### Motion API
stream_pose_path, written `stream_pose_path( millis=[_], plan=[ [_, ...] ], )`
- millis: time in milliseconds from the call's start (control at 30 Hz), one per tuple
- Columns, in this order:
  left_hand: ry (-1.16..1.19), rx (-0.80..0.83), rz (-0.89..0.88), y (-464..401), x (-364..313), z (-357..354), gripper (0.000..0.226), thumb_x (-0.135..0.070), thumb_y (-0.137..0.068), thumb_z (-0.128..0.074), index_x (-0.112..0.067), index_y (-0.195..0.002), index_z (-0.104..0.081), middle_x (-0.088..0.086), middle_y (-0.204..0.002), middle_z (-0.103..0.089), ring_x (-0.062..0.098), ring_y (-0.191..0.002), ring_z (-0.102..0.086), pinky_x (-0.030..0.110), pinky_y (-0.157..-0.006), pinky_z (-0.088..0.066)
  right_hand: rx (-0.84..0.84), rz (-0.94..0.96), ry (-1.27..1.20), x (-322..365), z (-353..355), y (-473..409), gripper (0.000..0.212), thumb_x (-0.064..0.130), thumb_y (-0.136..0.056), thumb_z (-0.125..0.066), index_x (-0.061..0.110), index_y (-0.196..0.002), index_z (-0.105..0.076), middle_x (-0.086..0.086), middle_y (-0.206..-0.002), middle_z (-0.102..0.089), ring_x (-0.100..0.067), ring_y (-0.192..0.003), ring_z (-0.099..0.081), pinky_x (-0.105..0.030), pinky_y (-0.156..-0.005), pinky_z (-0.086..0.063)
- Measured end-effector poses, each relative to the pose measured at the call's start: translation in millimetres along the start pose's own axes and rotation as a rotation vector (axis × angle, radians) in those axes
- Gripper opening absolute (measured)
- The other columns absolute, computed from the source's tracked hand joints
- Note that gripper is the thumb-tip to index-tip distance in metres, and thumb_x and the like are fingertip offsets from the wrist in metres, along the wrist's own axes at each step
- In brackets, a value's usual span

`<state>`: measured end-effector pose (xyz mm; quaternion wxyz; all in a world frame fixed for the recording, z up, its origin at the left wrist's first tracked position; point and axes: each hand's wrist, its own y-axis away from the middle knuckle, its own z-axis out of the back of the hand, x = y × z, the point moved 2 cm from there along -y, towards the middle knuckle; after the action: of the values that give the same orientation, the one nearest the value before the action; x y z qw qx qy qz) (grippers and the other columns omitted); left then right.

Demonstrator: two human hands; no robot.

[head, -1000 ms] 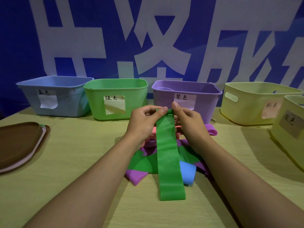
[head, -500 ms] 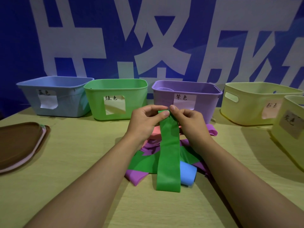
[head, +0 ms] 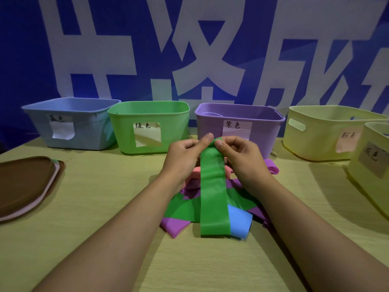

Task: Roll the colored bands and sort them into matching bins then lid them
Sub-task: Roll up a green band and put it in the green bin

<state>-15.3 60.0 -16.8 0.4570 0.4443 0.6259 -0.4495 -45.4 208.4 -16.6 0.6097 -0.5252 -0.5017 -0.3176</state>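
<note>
A long green band (head: 213, 197) hangs from both my hands over the table's middle. My left hand (head: 185, 157) and my right hand (head: 242, 157) pinch its rolled top end between thumbs and fingertips. Its loose end lies on a pile of bands: another green band (head: 183, 209), purple ones (head: 174, 226), a blue one (head: 240, 224) and a pink one (head: 195, 171). Behind stand the blue bin (head: 69, 123), the green bin (head: 147, 127) and the purple bin (head: 263, 123), each with a paper label.
Two pale yellow bins stand at the right, one (head: 328, 133) at the back and one (head: 370, 165) nearer the table's right edge. A stack of brown lids (head: 25, 184) lies at the left edge. A blue wall with white characters rises behind the bins.
The green band's hanging part has grown shorter as its top end is rolled between my fingers; its loose end has slid up the table toward the pile.
</note>
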Motion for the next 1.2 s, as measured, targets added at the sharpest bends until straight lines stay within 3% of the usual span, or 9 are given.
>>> stream_pose_path(
  millis=[233,367,500,567,700,833,967,1033,1200],
  plan=[
    [-0.003,-0.013,-0.033,-3,-1,1,0.02,-0.02,-0.087,-0.08,-0.002,-0.097,-0.078,0.017,-0.093,-0.079,0.032,-0.09,-0.076,0.05,-0.095,-0.059,-0.008,-0.027,-0.042,-1,0,0,0.02,0.012,-0.097,-0.067,0.0,-0.112,-0.068,-0.019,-0.103,-0.075,-0.028,-0.092,-0.074,-0.041,-0.082,-0.061],
    [0.017,-0.004,-0.038,-2,-2,2,0.02,-0.013,-0.085,-0.08,-0.004,-0.101,-0.076,0.017,-0.097,-0.078,0.03,-0.094,-0.076,0.044,-0.094,-0.06,-0.017,-0.095,-0.058,2,-2,4,0.036,0.038,-0.096,-0.067,0.004,-0.109,-0.07,-0.014,-0.087,-0.074,-0.027,-0.073,-0.068,-0.04,-0.067,-0.052],
    [0.017,0.029,-0.078,-1,-2,-1,0.01,-0.003,-0.085,-0.078,-0.009,-0.093,-0.077,0.009,-0.088,-0.078,0.018,-0.084,-0.074,0.029,-0.078,-0.06,-0.048,-0.154,0.063,2,0,5,0.063,0.063,-0.09,-0.062,0.003,-0.102,-0.075,-0.023,-0.094,-0.076,-0.047,-0.094,-0.072,-0.058,-0.085,-0.058],
    [0.017,0.047,-0.086,0,-2,-1,0.013,0.0,-0.085,-0.077,-0.009,-0.094,-0.077,0.009,-0.09,-0.078,0.019,-0.087,-0.075,0.027,-0.078,-0.06,-0.064,-0.16,0.097,3,0,5,0.059,0.064,-0.09,-0.063,0.006,-0.096,-0.077,-0.019,-0.09,-0.078,-0.044,-0.093,-0.073,-0.065,-0.088,-0.056],
    [0.004,0.039,-0.098,0,-2,0,0.02,0.002,-0.083,-0.078,-0.004,-0.103,-0.076,0.022,-0.106,-0.076,0.03,-0.101,-0.074,0.037,-0.092,-0.061,-0.098,-0.13,0.108,4,0,5,0.05,0.053,-0.093,-0.068,0.003,-0.094,-0.077,-0.021,-0.09,-0.077,-0.042,-0.09,-0.074,-0.066,-0.082,-0.057],
    [0.029,0.03,-0.089,1,-2,0,0.023,0.004,-0.083,-0.078,-0.002,-0.105,-0.075,0.025,-0.108,-0.075,0.031,-0.1,-0.075,0.035,-0.09,-0.062,-0.089,-0.081,0.112,6,-1,6,0.051,0.047,-0.094,-0.069,-0.005,-0.095,-0.072,-0.034,-0.093,-0.07,-0.057,-0.088,-0.067,-0.074,-0.076,-0.052],
    [0.078,0.036,-0.061,0,-2,0,0.021,0.007,-0.082,-0.077,-0.006,-0.099,-0.076,0.022,-0.104,-0.076,0.03,-0.094,-0.075,0.035,-0.087,-0.062,-0.086,-0.065,0.08,4,0,3,0.044,0.037,-0.096,-0.069,-0.007,-0.098,-0.07,-0.033,-0.093,-0.07,-0.042,-0.077,-0.068,-0.069,-0.075,-0.054],
    [0.113,0.047,-0.048,1,-4,-1,0.018,0.007,-0.085,-0.074,-0.003,-0.1,-0.075,0.019,-0.099,-0.076,0.027,-0.09,-0.074,0.032,-0.084,-0.063,-0.083,-0.045,0.057,1,1,1,0.04,0.034,-0.096,-0.069,-0.006,-0.096,-0.07,-0.032,-0.085,-0.068,-0.039,-0.072,-0.063,-0.064,-0.068,-0.051],
    [0.196,0.027,-0.006,2,-7,-3,0.012,-0.008,-0.094,-0.07,0.0,-0.102,-0.072,0.013,-0.092,-0.077,0.018,-0.079,-0.074,0.025,-0.074,-0.062,-0.052,-0.024,0.044,-6,3,-4,0.025,0.025,-0.098,-0.067,0.0,-0.095,-0.072,-0.011,-0.071,-0.07,-0.024,-0.06,-0.061,-0.032,-0.055,-0.048]
  ],
)
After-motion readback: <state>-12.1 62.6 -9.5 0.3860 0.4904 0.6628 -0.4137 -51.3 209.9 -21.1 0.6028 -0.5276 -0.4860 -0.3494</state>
